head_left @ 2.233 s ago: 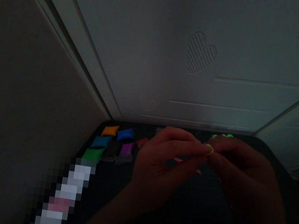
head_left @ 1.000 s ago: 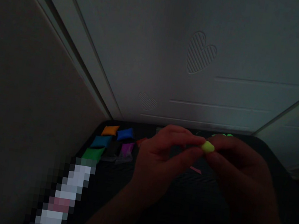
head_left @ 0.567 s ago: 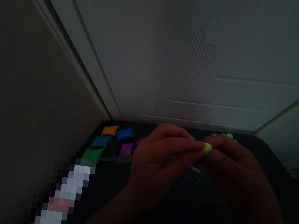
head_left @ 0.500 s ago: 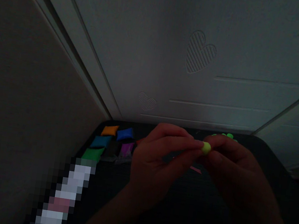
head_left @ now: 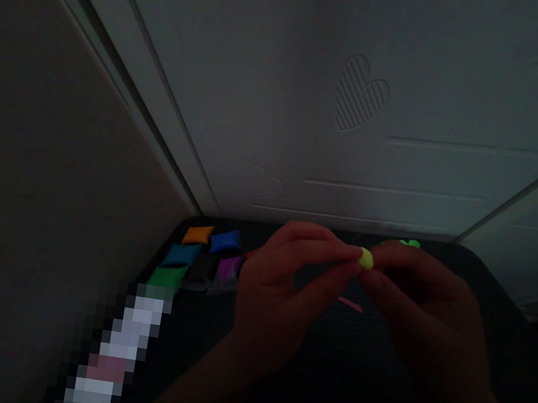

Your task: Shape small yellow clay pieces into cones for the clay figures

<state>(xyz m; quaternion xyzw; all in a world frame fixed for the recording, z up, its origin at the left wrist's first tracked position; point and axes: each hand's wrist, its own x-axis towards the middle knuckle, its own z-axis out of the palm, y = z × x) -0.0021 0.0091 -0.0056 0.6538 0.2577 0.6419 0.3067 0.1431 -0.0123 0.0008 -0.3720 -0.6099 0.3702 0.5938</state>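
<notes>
Between the fingertips of both hands is a small yellow lump of modelling clay (head_left: pixel 366 259), held above the dark table. My left hand (head_left: pixel 287 285) pinches its left side with thumb and forefinger. On the other side, the thumb and bent fingers of my right hand (head_left: pixel 428 303) press against the lump. Behind my right hand, bright green pieces (head_left: pixel 410 243) show at the table's far edge, partly hidden. A thin pink strip (head_left: pixel 350 304) lies on the table beneath the hands.
Left of my hands lie small packets: orange (head_left: pixel 198 235), blue (head_left: pixel 225 241), teal (head_left: pixel 182 255), green (head_left: pixel 167 277), black (head_left: pixel 202 268) and purple (head_left: pixel 228 268). A white panel with embossed hearts (head_left: pixel 360 95) rises behind the dark table (head_left: pixel 313 376). A blurred-out pale patch (head_left: pixel 126 342) covers the lower left.
The yellow clay has shifted slightly left and up and looks a little turned. My right hand has moved slightly left with it, covering more of the green pieces.
</notes>
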